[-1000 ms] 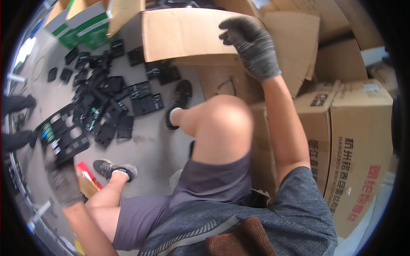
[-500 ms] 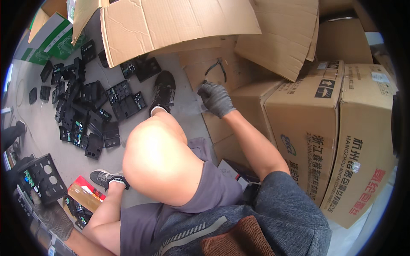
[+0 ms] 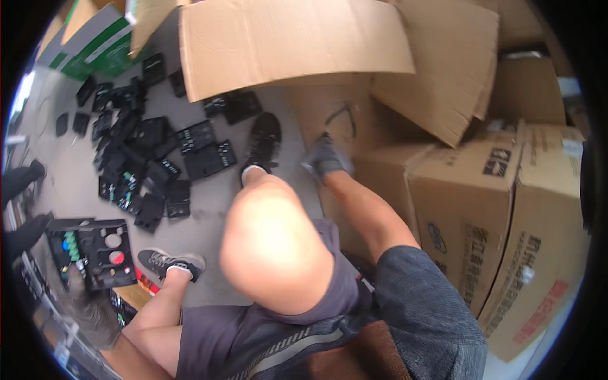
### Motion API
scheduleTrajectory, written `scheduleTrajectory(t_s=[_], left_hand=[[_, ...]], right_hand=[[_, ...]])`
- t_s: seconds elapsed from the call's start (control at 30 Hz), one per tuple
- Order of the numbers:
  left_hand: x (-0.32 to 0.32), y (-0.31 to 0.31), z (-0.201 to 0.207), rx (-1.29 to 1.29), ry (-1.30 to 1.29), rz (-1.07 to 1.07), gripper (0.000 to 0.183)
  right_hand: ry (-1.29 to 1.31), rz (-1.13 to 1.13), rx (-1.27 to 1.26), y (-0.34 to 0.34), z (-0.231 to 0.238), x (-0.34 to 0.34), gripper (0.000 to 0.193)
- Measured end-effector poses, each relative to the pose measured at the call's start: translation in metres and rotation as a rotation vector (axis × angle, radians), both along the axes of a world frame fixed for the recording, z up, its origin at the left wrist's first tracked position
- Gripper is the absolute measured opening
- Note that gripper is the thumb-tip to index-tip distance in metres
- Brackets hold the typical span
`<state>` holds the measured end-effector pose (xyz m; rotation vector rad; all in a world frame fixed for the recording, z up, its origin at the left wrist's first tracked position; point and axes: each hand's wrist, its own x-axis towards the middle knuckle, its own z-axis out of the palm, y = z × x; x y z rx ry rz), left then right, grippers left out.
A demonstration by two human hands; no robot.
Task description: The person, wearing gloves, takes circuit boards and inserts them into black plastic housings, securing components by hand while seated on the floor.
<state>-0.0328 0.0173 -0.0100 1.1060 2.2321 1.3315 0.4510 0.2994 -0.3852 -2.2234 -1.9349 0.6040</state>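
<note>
The gloved right hand (image 3: 326, 158) reaches to a brown carton (image 3: 354, 136) bearing a dark printed mark; its grip is blurred, so I cannot tell. The gloved left hand (image 3: 88, 304) grips a black panel (image 3: 92, 253) with red and green round buttons. Green-and-white boxes (image 3: 95, 47) lie upper left.

Two gloved hands show: the right hand (image 3: 326, 159) blurred against a cardboard box (image 3: 345, 130), the left hand (image 3: 95, 310) under one black panel (image 3: 94, 252). Beyond the left hand lie well over a dozen black parts (image 3: 149, 158); right of the right hand stand two printed cartons (image 3: 500, 209).
</note>
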Motion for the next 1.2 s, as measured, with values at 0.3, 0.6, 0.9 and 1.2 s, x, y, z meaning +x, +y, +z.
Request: scheduleTrajectory(t_s=[0.3, 0.6, 0.9, 1.2], left_hand=[[0.025, 0.035, 0.028, 0.208, -0.523, 0.182, 0.066], [0.021, 0.007, 0.053, 0.210, -0.350, 0.055, 0.066], [0.006, -0.017, 0.062, 0.332, -0.309, 0.174, 0.035], [0.012, -0.021, 0.060, 0.101, -0.076, -0.177, 0.034]], right_hand=[[-0.241, -0.145, -0.619, -0.043, 0.082, -0.028, 0.046], [-0.163, -0.030, -0.697, -0.055, 0.109, 0.004, 0.042], [0.374, -0.147, -0.397, -0.012, 0.129, 0.037, 0.039], [0.863, 0.899, -0.421, -0.025, 0.457, -0.223, 0.032]])
